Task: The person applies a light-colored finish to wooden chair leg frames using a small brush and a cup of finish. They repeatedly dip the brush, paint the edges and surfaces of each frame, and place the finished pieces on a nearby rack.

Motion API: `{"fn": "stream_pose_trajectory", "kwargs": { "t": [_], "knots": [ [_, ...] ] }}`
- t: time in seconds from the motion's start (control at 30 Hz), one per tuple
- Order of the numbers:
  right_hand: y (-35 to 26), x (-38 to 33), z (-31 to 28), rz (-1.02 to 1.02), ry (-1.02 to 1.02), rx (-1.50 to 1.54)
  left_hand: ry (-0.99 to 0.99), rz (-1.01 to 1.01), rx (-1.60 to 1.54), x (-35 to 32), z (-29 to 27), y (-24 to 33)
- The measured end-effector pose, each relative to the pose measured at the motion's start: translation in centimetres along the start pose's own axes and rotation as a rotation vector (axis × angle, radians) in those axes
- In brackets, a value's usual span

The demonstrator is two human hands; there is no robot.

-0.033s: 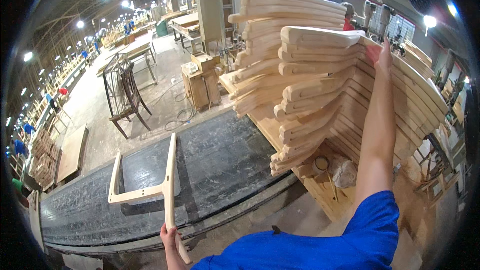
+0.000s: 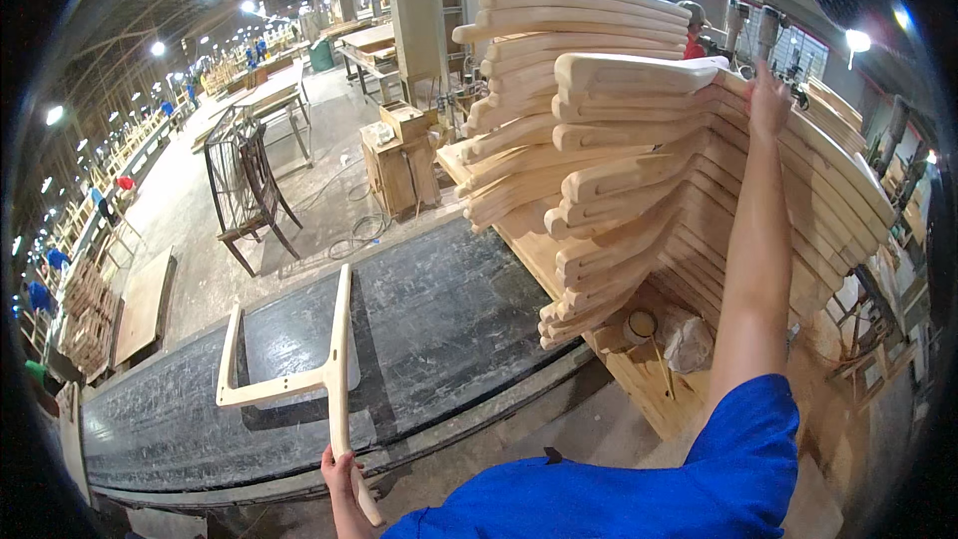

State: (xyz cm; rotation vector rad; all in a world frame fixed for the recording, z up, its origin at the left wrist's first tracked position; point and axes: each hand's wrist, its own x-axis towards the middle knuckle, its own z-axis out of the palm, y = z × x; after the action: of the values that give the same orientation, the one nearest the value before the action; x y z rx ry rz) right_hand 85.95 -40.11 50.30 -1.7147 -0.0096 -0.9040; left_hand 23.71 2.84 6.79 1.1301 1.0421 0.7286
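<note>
My left hand (image 2: 340,471) is closed round the lower end of one leg of a pale wooden chair frame (image 2: 337,409). The frame has two upright legs joined by a crossbar with small holes. It is over the black conveyor belt (image 2: 439,289). On the right, my right arm reaches up to a tall stack of curved wooden chair legs (image 2: 619,185). My right hand (image 2: 768,108) grips the bent part of the top curved leg (image 2: 639,73); its fingertips are partly hidden.
Behind the near stack rises a second stack of curved legs (image 2: 589,15). Both rest on a plywood board (image 2: 639,394), with a round tin (image 2: 641,323) and a plastic bag (image 2: 689,344). Beyond the belt stand a dark chair frame (image 2: 244,190) and a wooden cabinet (image 2: 399,175).
My right hand has shifted slightly and its fingers have curled at the top of the stack. The left hand and chair frame stay where they were.
</note>
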Motion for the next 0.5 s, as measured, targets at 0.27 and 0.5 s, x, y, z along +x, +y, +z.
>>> {"fn": "stream_pose_trajectory", "kwargs": {
  "t": [0.27, 0.5],
  "knots": [
    [-3.2, 4.2, -5.1, -0.498, -0.528, -1.256, 0.019, -0.284, 0.156, -0.3, -1.0, -2.1],
    [-1.7, 1.9, -5.1, -0.489, -0.385, -1.328, 0.078, -0.134, 0.191, 1.0, -1.8, -2.7]
  ]
}}
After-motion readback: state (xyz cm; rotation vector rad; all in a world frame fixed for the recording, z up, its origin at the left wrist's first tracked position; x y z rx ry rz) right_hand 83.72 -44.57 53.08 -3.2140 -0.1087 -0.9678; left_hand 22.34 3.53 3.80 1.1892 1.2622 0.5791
